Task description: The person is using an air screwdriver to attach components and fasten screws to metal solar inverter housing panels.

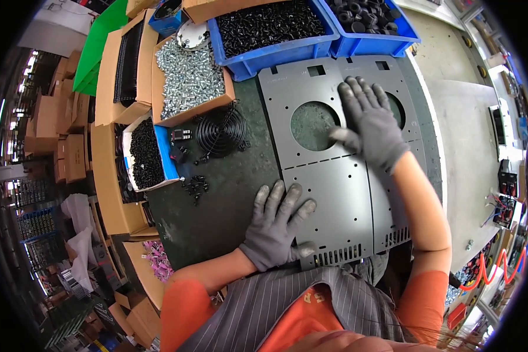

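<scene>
Two grey sheet-metal panels [328, 193] lie side by side on the dark green bench, each with a large round cutout, small holes and a row of vent slots at the near end. My right hand [372, 123], in a grey glove, rests flat across the far part of the panels near the seam, fingers stretched out between the two round openings. My left hand [276, 226], gloved alike, lies spread at the left panel's near left edge, partly on the panel and partly over the bench. Neither hand holds anything.
Blue bins of black screws [270, 29] and black round caps [364, 14] stand behind the panels. To the left are a carton of silver screws [190, 79], a box of black screws [146, 152], a black fan grille [220, 132], rocker switches [180, 135] and loose black screws [195, 186].
</scene>
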Motion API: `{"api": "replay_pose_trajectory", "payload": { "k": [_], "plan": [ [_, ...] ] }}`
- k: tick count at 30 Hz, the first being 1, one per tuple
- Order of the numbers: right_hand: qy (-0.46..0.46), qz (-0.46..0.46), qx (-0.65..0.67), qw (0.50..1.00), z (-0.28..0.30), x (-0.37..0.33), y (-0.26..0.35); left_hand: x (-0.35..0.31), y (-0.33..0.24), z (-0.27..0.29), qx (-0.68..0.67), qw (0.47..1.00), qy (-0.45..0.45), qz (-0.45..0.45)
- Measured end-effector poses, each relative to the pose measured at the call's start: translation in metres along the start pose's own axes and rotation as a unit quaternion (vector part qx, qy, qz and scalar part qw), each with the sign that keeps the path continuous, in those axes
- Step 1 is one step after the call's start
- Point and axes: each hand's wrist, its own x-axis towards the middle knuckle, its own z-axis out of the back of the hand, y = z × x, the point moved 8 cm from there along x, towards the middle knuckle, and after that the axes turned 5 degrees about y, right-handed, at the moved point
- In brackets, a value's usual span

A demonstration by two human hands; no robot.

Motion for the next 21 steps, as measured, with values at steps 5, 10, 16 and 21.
{"api": "replay_pose_trajectory", "payload": {
  "k": [5,10,16,21],
  "plan": [
    [-0.265,-0.071,0.192,0.942,0.091,0.004,-0.083,0.004,0.0,-0.001,0.019,0.999,0.0,-0.031],
    [-0.043,-0.19,0.119,0.974,0.083,0.088,-0.125,0.006,-0.001,-0.001,0.034,0.999,0.007,-0.031],
    [0.059,-0.255,0.129,0.956,0.085,0.118,-0.119,0.007,-0.001,-0.001,0.035,0.999,0.01,-0.028],
    [0.003,-0.093,0.195,0.976,0.071,0.132,-0.122,0.005,0.002,-0.004,0.019,0.999,0.022,-0.016]
  ]
}}
